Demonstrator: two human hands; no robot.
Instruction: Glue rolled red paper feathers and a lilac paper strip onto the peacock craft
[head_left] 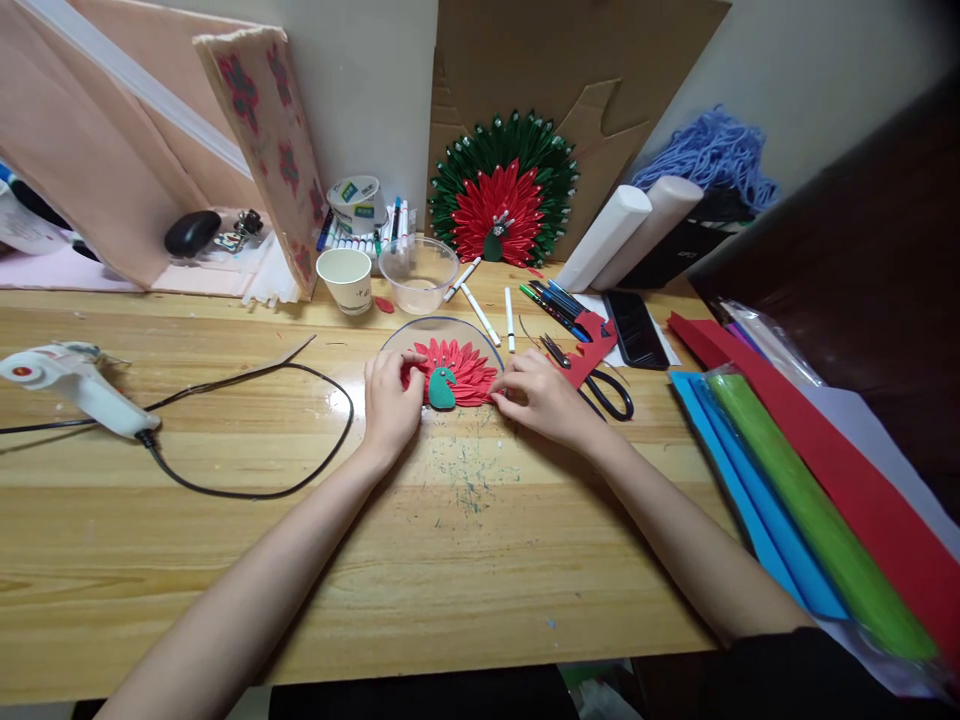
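Note:
A red paper peacock [469,372] with a green body and head lies in the middle of the table, over a round clear lid [409,330] with a dark rim. My left hand [394,400] is closed at the left edge of its fan, thumb and fingers on the red petals. At the right edge, my right hand [540,395] pinches the tips of the petals between thumb and fingers. Just beyond the right hand lie black-handled scissors [611,395] and a cut red scrap [596,350].
A white glue gun [82,385] with a looping black cord [262,495] lies left. Behind stand a paper cup [345,282], a clear bowl [418,280] and a larger green-and-red peacock [502,190]. Markers [480,315], a phone [636,330] and coloured sheets [825,440] lie around.

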